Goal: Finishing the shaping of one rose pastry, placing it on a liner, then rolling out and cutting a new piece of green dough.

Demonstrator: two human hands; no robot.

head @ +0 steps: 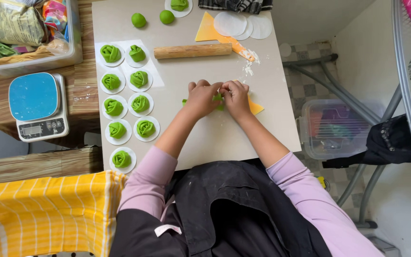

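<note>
- Green dough piece [218,99] sits on the pale work board [224,138], near its middle, pinched between both hands; only small bits of green show past the fingers, one at the left edge of the left hand.
- Left hand [200,97]: fingers curled down and closed over the dough, knuckles up, fingertips meeting the right hand's.
- Right hand [235,96]: likewise curled shut on the same piece, thumb side toward the left hand. How the dough is folded underneath cannot be told; the fingers hide it.
- Handling judgement: looks soft and light, pliable, likely to hold a crease and to tear or smear if squeezed hard. Best taken with fingertips at the edges, lightly, not gripped across the middle.
- Orange-yellow scraper corner [255,107] pokes out just beside the right hand, flat on the board.
- Left of the hands, well apart: two columns of finished green rose-shaped buns [140,103], each on its own white paper round; nine counted, the nearest one [121,159] alone at the board's near corner.
- Further on: wooden rolling pin [192,51] lying crosswise, a dusting of flour [249,64] near its right end.
- Beyond it: a second yellow scraper [206,30], a stack of white rounds [242,25], two plain green dough balls [138,20], one more shaped bun at the far edge.
- Off the board, left: kitchen scale with blue top [36,105]; clear bin of packets [29,33] behind.
- Near edge: yellow checked cloth [44,214].
</note>
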